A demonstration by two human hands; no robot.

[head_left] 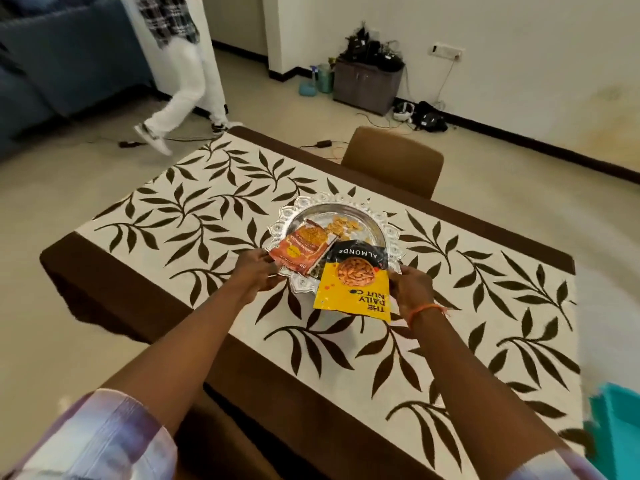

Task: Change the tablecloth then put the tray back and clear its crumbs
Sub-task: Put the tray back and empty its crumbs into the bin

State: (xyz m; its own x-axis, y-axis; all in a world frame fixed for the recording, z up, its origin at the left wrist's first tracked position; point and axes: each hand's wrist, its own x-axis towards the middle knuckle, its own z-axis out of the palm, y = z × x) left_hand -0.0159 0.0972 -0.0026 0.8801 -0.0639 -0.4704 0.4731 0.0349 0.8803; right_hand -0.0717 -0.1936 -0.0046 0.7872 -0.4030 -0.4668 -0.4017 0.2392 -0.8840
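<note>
A silver tray [375,216] with a scalloped rim sits near the middle of the table on a cream tablecloth [194,202] printed with brown leaves. On the tray lie a yellow and black almond packet [353,289], an orange snack packet [301,252] and loose yellow crumbs [344,226]. My left hand [258,273] grips the tray's near left rim. My right hand [412,289] grips its near right rim beside the almond packet, which overhangs the rim toward me.
A brown chair [394,159] stands at the table's far side. Another person [180,81] walks across the floor at the back left near a blue sofa [59,60]. A small cabinet [367,84] and cables lie by the far wall. Something teal [616,420] shows at the right edge.
</note>
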